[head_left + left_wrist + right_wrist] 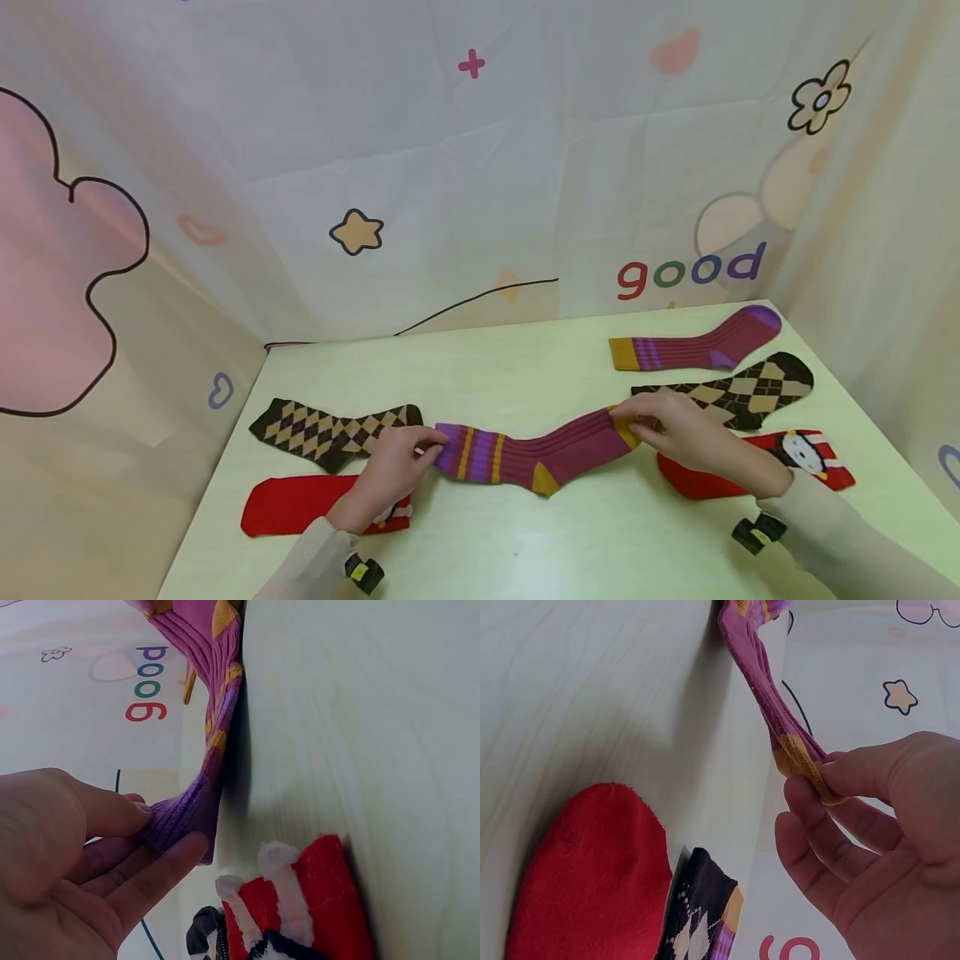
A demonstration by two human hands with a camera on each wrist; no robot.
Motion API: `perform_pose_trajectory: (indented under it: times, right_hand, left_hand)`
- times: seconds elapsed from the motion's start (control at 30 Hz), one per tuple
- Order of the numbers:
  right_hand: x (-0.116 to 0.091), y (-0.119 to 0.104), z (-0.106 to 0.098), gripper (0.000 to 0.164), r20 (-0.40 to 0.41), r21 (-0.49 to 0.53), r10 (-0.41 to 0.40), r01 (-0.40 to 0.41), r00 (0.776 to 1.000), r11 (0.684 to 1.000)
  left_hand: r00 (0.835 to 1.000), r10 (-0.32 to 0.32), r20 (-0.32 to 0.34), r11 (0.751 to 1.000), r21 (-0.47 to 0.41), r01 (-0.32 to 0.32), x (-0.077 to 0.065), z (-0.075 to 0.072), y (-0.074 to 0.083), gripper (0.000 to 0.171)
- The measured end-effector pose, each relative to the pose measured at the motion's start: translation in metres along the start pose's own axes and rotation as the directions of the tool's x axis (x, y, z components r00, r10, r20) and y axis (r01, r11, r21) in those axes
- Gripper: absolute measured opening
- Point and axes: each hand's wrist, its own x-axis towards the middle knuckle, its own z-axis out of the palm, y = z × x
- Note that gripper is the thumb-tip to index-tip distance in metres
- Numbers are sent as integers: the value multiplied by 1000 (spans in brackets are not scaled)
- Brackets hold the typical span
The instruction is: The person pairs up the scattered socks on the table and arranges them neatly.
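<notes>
A magenta sock [517,454] with a purple-and-mustard striped cuff and mustard heel and toe is stretched between both hands over the middle of the table. At its cuff, my left hand [393,471] pinches the purple edge between thumb and fingers. The right hand [686,437] pinches the mustard toe. In the left wrist view the cuff [184,817] hangs from the fingertips, and the right wrist view has the toe [802,761] between thumb and fingers. Partly behind the left hand lie a brown argyle sock [315,429] and a red sock [292,504].
On the right of the table [517,550] lie a magenta sock with a mustard cuff [697,346], an argyle sock [765,387] and a red sock with a white cartoon face [813,458]. A printed curtain [450,150] hangs behind and at the sides.
</notes>
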Motion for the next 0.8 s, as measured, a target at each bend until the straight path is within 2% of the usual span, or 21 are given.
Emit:
perform_pose_trajectory:
  times: [0.3,0.47,0.63,0.8]
  right_hand:
    - [3,5,1,27,26,-33,8,-7,1000,999]
    - [5,8,2,26,36,-53,-1,3,999,999]
    - [7,11,2,25,40,-82,-2,5,999,997]
    - [7,15,3,25,75,-66,13,-8,997,998]
  left_hand:
    - [997,5,73,998,66,-10,6,1,-4,13]
    - [994,-15,111,994,107,3,10,3,-6,13]
    - [991,5,135,991,134,-23,14,5,-6,10]
    - [987,-14,161,988,152,-11,17,5,-4,9]
